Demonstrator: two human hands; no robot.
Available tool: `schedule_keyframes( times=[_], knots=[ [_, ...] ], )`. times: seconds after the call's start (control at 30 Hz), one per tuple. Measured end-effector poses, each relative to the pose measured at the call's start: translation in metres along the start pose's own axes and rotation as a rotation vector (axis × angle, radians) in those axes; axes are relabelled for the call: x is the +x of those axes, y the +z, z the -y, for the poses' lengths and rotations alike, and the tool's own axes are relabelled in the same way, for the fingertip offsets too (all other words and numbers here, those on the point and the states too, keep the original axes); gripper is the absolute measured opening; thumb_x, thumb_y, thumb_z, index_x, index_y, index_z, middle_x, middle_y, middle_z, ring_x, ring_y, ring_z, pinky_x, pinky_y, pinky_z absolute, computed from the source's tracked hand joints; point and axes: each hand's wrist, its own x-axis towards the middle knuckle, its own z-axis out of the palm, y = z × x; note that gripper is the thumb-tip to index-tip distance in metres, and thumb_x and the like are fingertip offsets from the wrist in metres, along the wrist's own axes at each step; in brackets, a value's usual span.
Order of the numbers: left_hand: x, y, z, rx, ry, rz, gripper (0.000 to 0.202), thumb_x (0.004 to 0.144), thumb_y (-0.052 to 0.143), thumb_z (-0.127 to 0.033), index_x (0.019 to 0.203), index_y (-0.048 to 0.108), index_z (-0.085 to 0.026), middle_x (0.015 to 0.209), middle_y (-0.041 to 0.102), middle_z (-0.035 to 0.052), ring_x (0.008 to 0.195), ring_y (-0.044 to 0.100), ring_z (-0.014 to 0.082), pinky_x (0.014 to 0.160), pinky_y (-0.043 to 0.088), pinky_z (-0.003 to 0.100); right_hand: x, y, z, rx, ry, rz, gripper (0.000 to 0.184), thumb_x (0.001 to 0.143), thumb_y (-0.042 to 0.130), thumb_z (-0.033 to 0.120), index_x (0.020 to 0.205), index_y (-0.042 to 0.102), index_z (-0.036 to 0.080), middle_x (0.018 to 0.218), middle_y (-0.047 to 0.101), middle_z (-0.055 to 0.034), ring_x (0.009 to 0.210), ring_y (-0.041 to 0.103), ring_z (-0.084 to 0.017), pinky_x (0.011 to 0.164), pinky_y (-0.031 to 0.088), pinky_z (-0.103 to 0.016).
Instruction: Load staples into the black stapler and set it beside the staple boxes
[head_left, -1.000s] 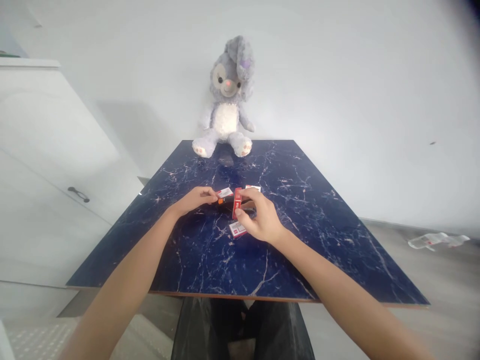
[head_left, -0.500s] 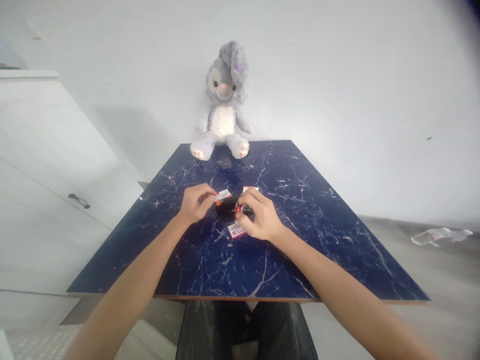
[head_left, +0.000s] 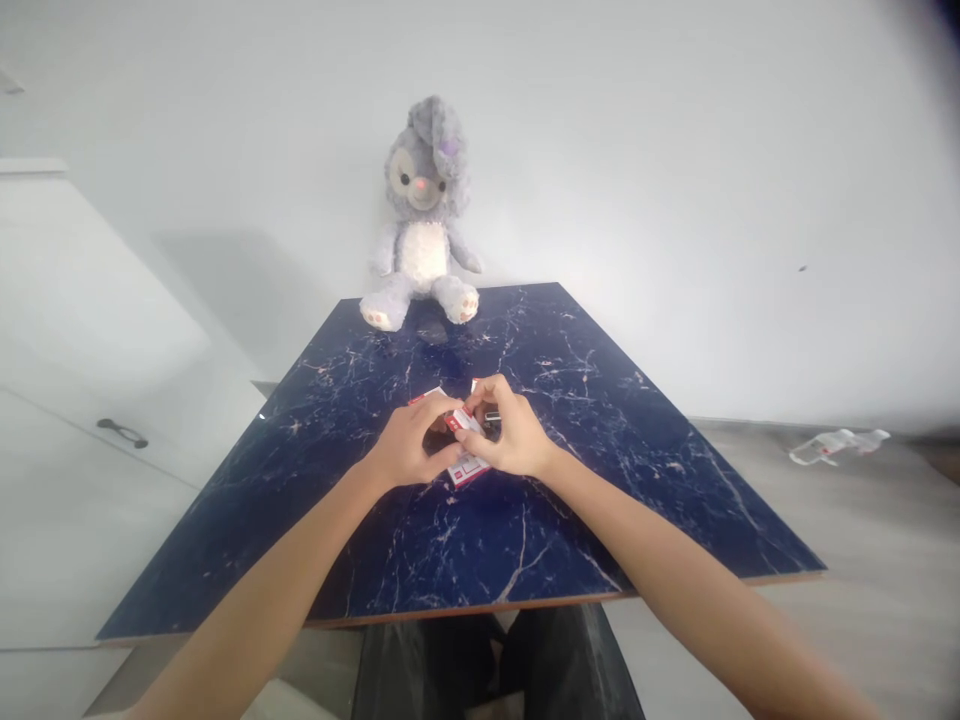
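My right hand (head_left: 510, 430) pinches a small red-and-white box (head_left: 460, 418) between thumb and fingers above the table. From the other side my left hand (head_left: 412, 440) curls its fingers around, its fingertips at the same box. Below it, another red-and-white box (head_left: 466, 471) lies flat, partly covered by my hands. Behind my left fingers a third such box (head_left: 427, 395) shows only its edge. A further red-and-white corner (head_left: 475, 383) peeks out beyond my right fingers. A dark object (head_left: 493, 417) between the boxes is mostly hidden by my right hand.
The hands work over a dark blue marbled table (head_left: 525, 540). A grey plush rabbit (head_left: 424, 220) sits at its far edge against the wall. To the left stands a white cabinet (head_left: 90, 330) with a dark handle. Clear plastic packaging (head_left: 836, 446) lies on the floor at right.
My left hand has left the flat box at left and come right to the small box in my right hand. That box is now tilted between both hands. The view has shifted slightly.
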Motion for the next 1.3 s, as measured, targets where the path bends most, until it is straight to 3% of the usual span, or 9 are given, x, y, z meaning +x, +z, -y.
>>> schedule_keyframes(
  times=[0.1,0.17,0.3,0.53,0.77,0.9,1.1,1.2,1.3],
  knots=[
    [-0.001,-0.002,0.001,0.0,-0.11,-0.072,0.044,0.083,0.07,-0.04,0.122,0.054,-0.029,0.108,0.07,0.0052,0.082,0.068,0.0211,0.078,0.054,0.035,0.002,0.0,0.001,-0.051,-0.058,-0.023,0.021,0.085,0.067,0.032,0.093,0.049,0.023,0.09,0.065,-0.002,0.077,0.061,-0.017,0.073,0.049,-0.032],
    [-0.001,0.0,0.002,-0.032,-0.182,-0.129,0.045,0.082,0.073,-0.042,0.12,0.054,-0.028,0.108,0.071,0.0053,0.083,0.07,0.0215,0.078,0.055,0.035,0.004,-0.002,0.001,-0.041,-0.146,0.001,0.015,0.088,0.064,0.03,0.092,0.052,0.022,0.105,0.067,-0.007,0.092,0.063,-0.021,0.084,0.051,-0.037],
    [0.0,0.002,0.005,-0.197,-0.219,-0.241,0.047,0.081,0.075,-0.039,0.118,0.05,-0.026,0.11,0.072,0.007,0.094,0.072,0.0239,0.082,0.057,0.036,0.007,-0.007,0.0,0.009,-0.209,0.007,0.021,0.083,0.065,0.023,0.101,0.054,0.022,0.124,0.062,-0.013,0.109,0.061,-0.026,0.09,0.051,-0.042],
    [0.003,0.002,0.006,-0.42,-0.313,-0.287,0.042,0.085,0.073,-0.039,0.115,0.05,-0.023,0.111,0.072,0.0079,0.098,0.072,0.0227,0.085,0.057,0.036,0.005,-0.001,-0.008,-0.066,-0.231,-0.099,0.012,0.078,0.061,0.015,0.085,0.055,0.022,0.111,0.066,-0.01,0.101,0.064,-0.022,0.089,0.054,-0.039],
    [0.005,0.0,0.011,-0.545,-0.391,-0.221,0.025,0.09,0.065,-0.045,0.089,0.06,-0.02,0.08,0.071,0.0019,0.072,0.069,0.0184,0.07,0.056,0.032,0.002,-0.005,-0.009,-0.197,-0.332,-0.055,0.007,0.083,0.061,0.021,0.077,0.062,0.022,0.115,0.069,-0.0099,0.097,0.069,-0.021,0.086,0.058,-0.036],
    [0.006,-0.007,0.018,-0.521,-0.422,-0.358,0.02,0.089,0.065,-0.039,0.081,0.06,-0.021,0.074,0.07,0.0003,0.067,0.068,0.0178,0.069,0.055,0.033,0.004,-0.013,-0.013,-0.296,-0.355,-0.058,0.016,0.085,0.064,0.021,0.069,0.062,0.021,0.122,0.069,-0.0095,0.101,0.068,-0.023,0.088,0.058,-0.039],
    [0.005,-0.007,0.02,-0.432,-0.458,-0.378,0.021,0.088,0.065,-0.039,0.082,0.057,-0.021,0.078,0.071,0.0005,0.071,0.069,0.0191,0.071,0.056,0.033,0.004,-0.011,-0.009,-0.303,-0.311,-0.151,0.003,0.088,0.064,0.022,0.087,0.066,0.023,0.116,0.07,-0.0095,0.104,0.066,-0.025,0.09,0.057,-0.042],
    [0.003,-0.001,0.015,-0.418,-0.447,-0.344,0.021,0.089,0.065,-0.04,0.083,0.058,-0.021,0.077,0.072,0.0011,0.07,0.07,0.0193,0.068,0.056,0.032,0.004,-0.006,-0.007,-0.349,-0.299,-0.175,0.007,0.09,0.064,0.024,0.095,0.068,0.022,0.122,0.067,-0.0114,0.105,0.064,-0.026,0.09,0.056,-0.044],
    [0.002,0.003,0.012,-0.384,-0.437,-0.406,0.023,0.089,0.067,-0.041,0.081,0.058,-0.021,0.079,0.073,0.0015,0.071,0.071,0.0191,0.069,0.057,0.031,0.005,-0.004,-0.01,-0.418,-0.26,-0.135,0.011,0.091,0.065,0.026,0.099,0.07,0.022,0.126,0.064,-0.0127,0.107,0.062,-0.028,0.091,0.055,-0.047]
  ],
)
